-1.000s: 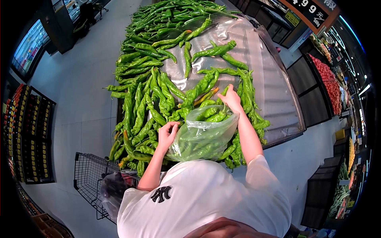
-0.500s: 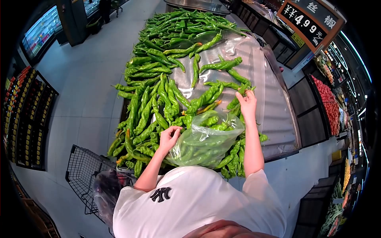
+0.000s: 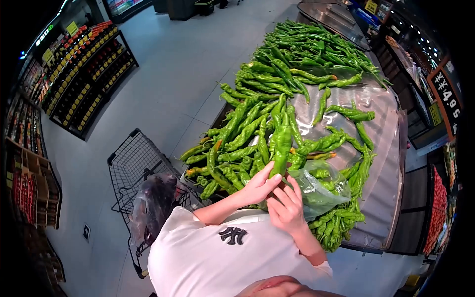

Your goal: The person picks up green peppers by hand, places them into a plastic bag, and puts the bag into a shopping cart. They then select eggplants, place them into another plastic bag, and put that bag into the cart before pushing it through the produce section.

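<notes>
A long green pepper (image 3: 282, 144) stands upright in front of me, its lower end between my two hands. My left hand (image 3: 262, 184) is closed on that end with thumb and fingers. Right beside it, my right hand (image 3: 287, 200) has its fingers bent and touches the same pepper's lower tip or my left fingers; which of these is hidden. A clear plastic bag (image 3: 321, 190) with green peppers in it lies just right of my right hand. More green peppers (image 3: 237, 131) are heaped behind and to the left, some with orange patches.
The display stand has a ridged grey surface (image 3: 381, 183) on its right. A black wire cart (image 3: 136, 158) holding a bag of dark produce (image 3: 154, 203) stands at the left. Shelves of bottles (image 3: 89, 79) rise at the far left, and a price sign (image 3: 448, 96) hangs at the right.
The view has turned, so the stand sits further right. My hands have left the bag's left side and the peppers at right and come together, with a pepper now held up.
</notes>
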A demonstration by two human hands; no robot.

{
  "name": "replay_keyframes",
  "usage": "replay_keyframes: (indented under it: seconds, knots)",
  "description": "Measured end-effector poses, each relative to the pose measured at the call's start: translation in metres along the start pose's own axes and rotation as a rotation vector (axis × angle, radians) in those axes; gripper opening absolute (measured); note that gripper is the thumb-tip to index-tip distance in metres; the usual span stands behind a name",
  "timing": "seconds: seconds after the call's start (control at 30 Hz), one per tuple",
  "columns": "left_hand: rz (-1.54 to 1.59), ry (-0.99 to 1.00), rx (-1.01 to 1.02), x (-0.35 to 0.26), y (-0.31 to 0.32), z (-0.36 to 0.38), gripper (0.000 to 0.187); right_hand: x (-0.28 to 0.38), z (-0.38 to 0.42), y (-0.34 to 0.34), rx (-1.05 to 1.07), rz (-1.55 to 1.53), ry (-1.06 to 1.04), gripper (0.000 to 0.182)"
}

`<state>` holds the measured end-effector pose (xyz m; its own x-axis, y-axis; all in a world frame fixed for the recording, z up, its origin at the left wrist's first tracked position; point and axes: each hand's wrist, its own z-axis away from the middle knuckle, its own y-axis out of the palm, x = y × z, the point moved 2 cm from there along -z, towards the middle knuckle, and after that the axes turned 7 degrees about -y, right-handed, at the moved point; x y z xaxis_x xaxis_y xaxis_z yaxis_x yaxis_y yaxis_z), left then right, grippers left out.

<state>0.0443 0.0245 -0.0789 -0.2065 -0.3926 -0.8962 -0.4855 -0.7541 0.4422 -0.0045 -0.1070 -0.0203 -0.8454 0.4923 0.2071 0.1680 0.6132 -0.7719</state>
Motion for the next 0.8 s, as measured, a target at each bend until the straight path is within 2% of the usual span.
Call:
replay_keyframes:
  seconds: [0.07, 0.13, 0.27, 0.33, 0.4, 0.43, 0.47, 0.53, 0.57, 0.6, 0.73, 0.8]
  knots:
    - [0.033, 0.033, -0.069, 0.008, 0.0, 0.002, 0.046, -0.001, 0.003, 0.0, -0.054, -0.084, 0.029, 0.017]
    - [0.15, -0.113, -0.017, 0.012, -0.004, 0.005, 0.047, 0.0, 0.006, -0.002, -0.094, -0.101, 0.068, 0.013]
    - [0.067, -0.131, -0.048, 0.01, -0.007, 0.008, 0.044, -0.01, 0.026, -0.008, -0.248, -0.258, 0.246, 0.012]
    - [-0.255, 0.017, -0.002, 0.0, -0.006, 0.005, 0.048, -0.016, 0.046, -0.009, -0.424, -0.39, 0.492, 0.026]
    - [-0.487, 0.227, 0.051, -0.006, 0.004, 0.002, 0.049, -0.024, 0.06, -0.011, -0.524, -0.515, 0.65, 0.05]
    - [-0.533, 0.227, 0.125, -0.011, 0.008, 0.003, 0.05, -0.027, 0.064, -0.013, -0.524, -0.554, 0.631, 0.065]
    - [-0.578, 0.226, 0.205, -0.017, 0.013, 0.003, 0.051, -0.025, 0.068, -0.011, -0.622, -0.594, 0.685, 0.066]
    - [-0.687, 0.194, 0.337, -0.014, 0.016, 0.0, 0.054, -0.029, 0.079, -0.014, -0.613, -0.604, 0.689, 0.067]
    - [-0.68, 0.167, 0.354, -0.012, 0.016, -0.001, 0.054, -0.031, 0.086, -0.016, -0.565, -0.692, 0.606, 0.049]
    - [-0.673, 0.14, 0.371, -0.009, 0.016, -0.002, 0.054, -0.032, 0.087, -0.018, -0.56, -0.688, 0.617, 0.048]
    - [-0.72, 0.154, 0.285, -0.008, 0.008, -0.003, 0.05, -0.039, 0.095, -0.027, -0.589, -0.635, 0.652, 0.048]
    - [-0.774, 0.102, 0.262, -0.012, 0.0, -0.005, 0.049, -0.046, 0.104, -0.032, -0.702, -0.595, 0.707, 0.049]
